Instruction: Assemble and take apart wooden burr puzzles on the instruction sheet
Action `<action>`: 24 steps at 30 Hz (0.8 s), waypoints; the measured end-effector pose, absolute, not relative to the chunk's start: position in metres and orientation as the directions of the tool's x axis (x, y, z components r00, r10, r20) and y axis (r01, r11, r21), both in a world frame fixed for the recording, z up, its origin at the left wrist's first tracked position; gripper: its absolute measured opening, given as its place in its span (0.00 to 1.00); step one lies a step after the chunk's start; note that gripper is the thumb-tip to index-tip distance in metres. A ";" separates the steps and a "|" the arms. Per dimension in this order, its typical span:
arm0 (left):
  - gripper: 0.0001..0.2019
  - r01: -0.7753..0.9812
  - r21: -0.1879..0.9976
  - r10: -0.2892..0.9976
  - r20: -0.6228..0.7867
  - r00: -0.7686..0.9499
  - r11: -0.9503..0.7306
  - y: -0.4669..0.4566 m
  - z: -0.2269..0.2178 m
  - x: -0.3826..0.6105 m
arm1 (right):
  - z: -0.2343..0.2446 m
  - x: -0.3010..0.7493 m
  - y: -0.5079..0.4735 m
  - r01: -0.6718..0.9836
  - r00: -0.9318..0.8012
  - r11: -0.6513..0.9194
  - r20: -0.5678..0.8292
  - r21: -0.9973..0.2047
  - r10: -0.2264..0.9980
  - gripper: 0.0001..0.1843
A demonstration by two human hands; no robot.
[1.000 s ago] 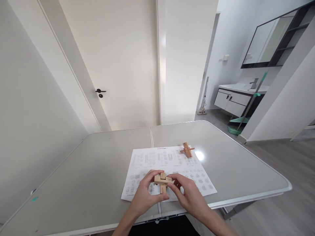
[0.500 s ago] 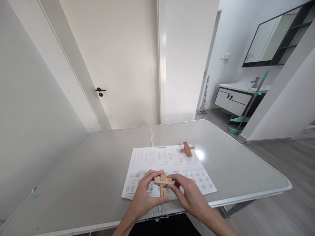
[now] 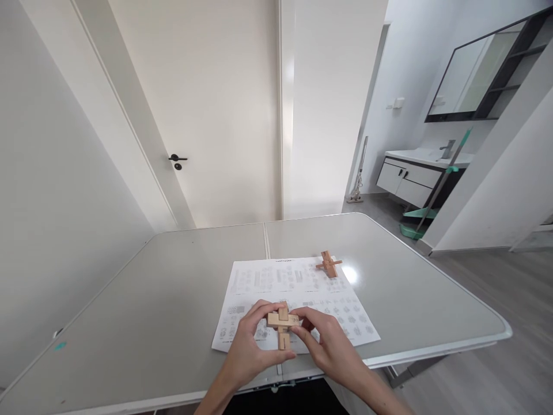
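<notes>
A light wooden interlocking puzzle [image 3: 283, 320], made of crossed blocks, is held above the near part of a printed sheet [image 3: 254, 276]. My left hand [image 3: 247, 346] grips its upright piece, index finger at the top and thumb at the bottom end. With thumb and index finger, my right hand [image 3: 324, 340] pinches the right end of the crosswise piece. Small dark marks show on some blocks. A second, redder wooden puzzle [image 3: 329, 264], also cross-shaped, rests on the sheet's far right corner.
The grey folding table [image 3: 151, 300] has a centre seam and a pale metal edge. Behind it stands a closed door [image 3: 224, 115] with a black handle. To the right are a washbasin cabinet [image 3: 406, 178], a mop [image 3: 359, 173] and a green dustpan [image 3: 411, 231].
Both hands and the light wooden puzzle have shifted slightly left and down in the picture. The grip looks the same, and the redder puzzle stays on the sheet.
</notes>
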State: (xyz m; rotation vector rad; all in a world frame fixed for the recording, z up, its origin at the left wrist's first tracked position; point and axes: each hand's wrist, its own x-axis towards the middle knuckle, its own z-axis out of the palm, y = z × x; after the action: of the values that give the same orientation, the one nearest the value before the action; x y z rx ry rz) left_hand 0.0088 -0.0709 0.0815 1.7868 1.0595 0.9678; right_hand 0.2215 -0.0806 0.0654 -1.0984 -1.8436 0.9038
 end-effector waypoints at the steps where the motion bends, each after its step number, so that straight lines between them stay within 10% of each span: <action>1: 0.31 0.278 0.911 0.917 0.201 0.345 -0.304 -0.071 0.081 0.008 | 0.065 0.221 -0.080 0.345 -0.315 0.372 0.267 -0.862 0.911 0.14; 13: 0.28 0.349 0.892 0.948 0.211 0.241 -0.287 -0.078 0.069 -0.001 | 0.053 0.215 -0.074 0.308 -0.335 0.314 0.206 -0.898 0.919 0.16; 24: 0.26 0.388 0.898 0.977 0.206 0.049 -0.209 -0.071 0.042 -0.014 | 0.014 0.209 -0.052 0.652 -0.183 0.263 0.190 -0.711 0.965 0.13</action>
State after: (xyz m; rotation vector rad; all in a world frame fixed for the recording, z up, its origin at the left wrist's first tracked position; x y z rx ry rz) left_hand -0.0140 -0.0706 0.0422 1.6740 1.3876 1.1442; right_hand 0.2088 -0.0524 0.0142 -1.4598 -1.9171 0.6476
